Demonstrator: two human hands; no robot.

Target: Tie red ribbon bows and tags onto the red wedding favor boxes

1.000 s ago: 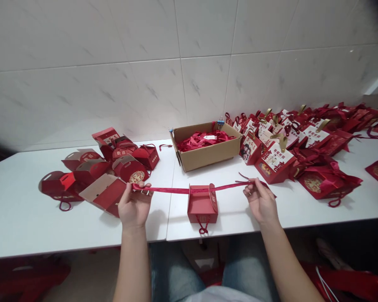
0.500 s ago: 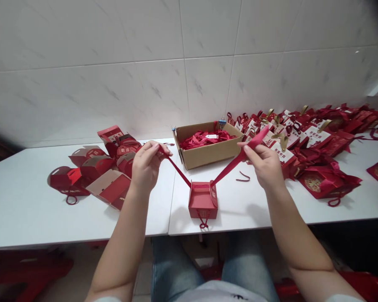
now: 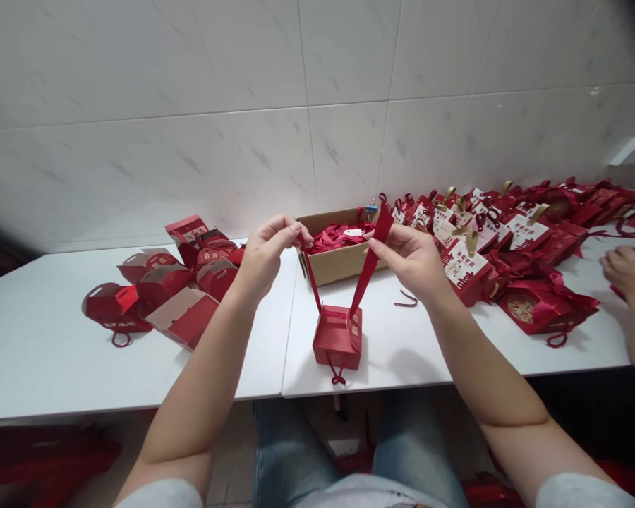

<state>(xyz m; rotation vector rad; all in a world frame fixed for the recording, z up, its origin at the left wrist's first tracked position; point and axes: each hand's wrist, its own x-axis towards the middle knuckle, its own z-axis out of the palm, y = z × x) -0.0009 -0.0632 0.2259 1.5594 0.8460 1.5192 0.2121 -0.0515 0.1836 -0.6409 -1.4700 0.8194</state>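
A small red box (image 3: 337,340) stands at the table's front edge, with a knotted red cord hanging on its front. One red ribbon (image 3: 366,271) runs up from both sides of the box top. My left hand (image 3: 272,250) pinches its left end above and left of the box. The right end is pinched by my right hand (image 3: 410,257), above and right of the box, and a flat tail of ribbon sticks up past the fingers. Both ribbon lengths look taut.
Behind the box, a cardboard carton (image 3: 339,264) holds red ribbons. Open red boxes (image 3: 161,286) lie at left. Many finished-looking red boxes and bags (image 3: 529,236) fill the right. A short cord (image 3: 406,299) lies on the white table (image 3: 233,374). Another person's hand (image 3: 632,275) is at far right.
My hands have come closer together, bringing the two ribbon ends nearer each other above the box. Another person's hand has appeared at the right edge.
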